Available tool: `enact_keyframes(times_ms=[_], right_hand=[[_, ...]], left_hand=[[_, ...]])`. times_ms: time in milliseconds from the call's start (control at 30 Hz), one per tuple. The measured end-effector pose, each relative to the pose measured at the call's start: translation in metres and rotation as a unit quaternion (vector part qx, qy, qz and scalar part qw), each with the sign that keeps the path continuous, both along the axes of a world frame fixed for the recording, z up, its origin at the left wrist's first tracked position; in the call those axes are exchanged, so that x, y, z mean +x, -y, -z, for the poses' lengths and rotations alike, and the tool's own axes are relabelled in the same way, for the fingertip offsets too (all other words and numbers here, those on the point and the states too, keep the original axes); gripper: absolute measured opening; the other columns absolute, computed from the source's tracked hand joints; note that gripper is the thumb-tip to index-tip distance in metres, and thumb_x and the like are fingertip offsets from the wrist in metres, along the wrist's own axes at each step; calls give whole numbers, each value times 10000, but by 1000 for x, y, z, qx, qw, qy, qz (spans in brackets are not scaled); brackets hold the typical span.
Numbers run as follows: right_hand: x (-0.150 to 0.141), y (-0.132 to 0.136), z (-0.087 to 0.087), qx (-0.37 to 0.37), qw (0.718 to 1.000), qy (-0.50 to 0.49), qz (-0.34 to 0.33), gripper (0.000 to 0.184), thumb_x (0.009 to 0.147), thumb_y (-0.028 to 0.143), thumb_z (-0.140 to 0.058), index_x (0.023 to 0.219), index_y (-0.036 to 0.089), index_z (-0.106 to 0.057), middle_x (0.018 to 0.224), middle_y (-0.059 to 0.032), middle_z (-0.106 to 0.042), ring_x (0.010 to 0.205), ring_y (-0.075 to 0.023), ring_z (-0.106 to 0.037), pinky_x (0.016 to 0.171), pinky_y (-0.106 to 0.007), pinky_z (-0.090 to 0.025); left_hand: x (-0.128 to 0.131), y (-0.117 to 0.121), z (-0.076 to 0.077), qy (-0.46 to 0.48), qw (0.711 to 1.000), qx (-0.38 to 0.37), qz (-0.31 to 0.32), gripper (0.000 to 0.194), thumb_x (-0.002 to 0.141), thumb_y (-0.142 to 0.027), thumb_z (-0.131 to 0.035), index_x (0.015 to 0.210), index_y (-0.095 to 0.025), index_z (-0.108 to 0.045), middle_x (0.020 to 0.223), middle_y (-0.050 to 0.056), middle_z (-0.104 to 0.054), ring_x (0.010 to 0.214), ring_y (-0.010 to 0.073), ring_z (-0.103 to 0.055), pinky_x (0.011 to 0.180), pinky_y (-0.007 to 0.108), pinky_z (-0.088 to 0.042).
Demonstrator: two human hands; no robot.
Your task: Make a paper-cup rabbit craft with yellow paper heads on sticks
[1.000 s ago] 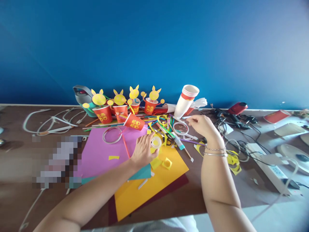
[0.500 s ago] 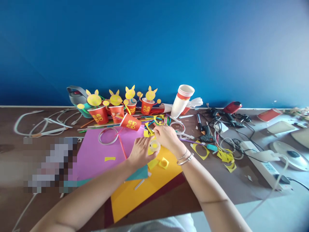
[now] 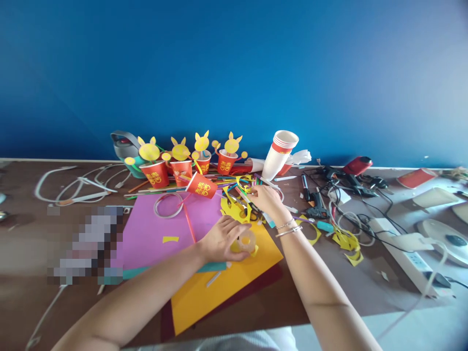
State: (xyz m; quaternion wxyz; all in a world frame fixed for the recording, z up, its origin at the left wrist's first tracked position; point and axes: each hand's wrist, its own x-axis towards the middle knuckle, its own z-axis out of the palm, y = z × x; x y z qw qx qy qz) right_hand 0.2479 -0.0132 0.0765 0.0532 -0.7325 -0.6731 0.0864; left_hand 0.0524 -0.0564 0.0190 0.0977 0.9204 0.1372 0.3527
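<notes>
My left hand (image 3: 226,239), low over the coloured paper, curls its fingers and thumb around a roll of clear tape (image 3: 246,240). Beyond it, my right hand (image 3: 266,199) reaches into a pile of yellow paper scraps (image 3: 234,209), its fingertips drawn together; whatever they pinch cannot be made out. Under my left hand lies an orange-yellow sheet (image 3: 204,307), with a purple sheet (image 3: 146,234) to its left. A red paper cup (image 3: 202,185) rests on its side behind my hands, and a red straw (image 3: 189,222) lies before it.
Several red cups (image 3: 155,174) with yellow paper animal figures stand along the wall. A stack of white cups (image 3: 276,161) leans to their right. Farther right lie a black glue gun (image 3: 317,207), tangled cables and a power strip (image 3: 405,261). A white cable coils at left (image 3: 78,185).
My right hand has moved left from beside the white cup stack to the scrap pile. My left hand has brought the tape roll slightly nearer and to the right.
</notes>
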Motion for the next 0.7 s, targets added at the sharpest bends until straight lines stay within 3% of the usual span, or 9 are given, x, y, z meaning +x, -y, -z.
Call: enact_keyframes(times_ms=[100,233,567,700], right_hand=[[-7,-2,11,3,1000,5,-13,304,881,344,-517,1091,166,-645,1089,-118,-706,1047,-257,-622,839,-316,-415],[-14,-3,20,21,1000,2,-23,331,848,211,-534,1175,170,-570,1140,-126,-685,1101,-260,-595,902,-338,-382],[-19,-2,24,26,1000,16,4,343,798,162,-535,1141,144,-533,1005,-134,-711,1009,-284,-632,867,-370,-366],[-22,1,20,67,997,24,10,245,837,183,-509,1061,147,-602,1055,-134,-692,1068,-292,-587,885,-387,-373]], left_hand=[[0,-1,-2,1,1000,3,-12,557,791,-455,-606,1227,-145,-453,882,81,-679,793,226,-652,767,392,-490],[-1,-2,-3,-9,1000,-9,-21,562,790,-485,-613,1214,-147,-465,909,91,-683,818,237,-649,780,397,-485],[-1,-5,2,-20,999,-28,-15,584,787,-513,-604,1231,-159,-468,918,93,-686,827,238,-649,783,393,-477],[0,-6,2,-9,1000,-22,-18,559,781,-506,-605,1197,-154,-478,887,85,-684,808,235,-656,775,393,-483]])
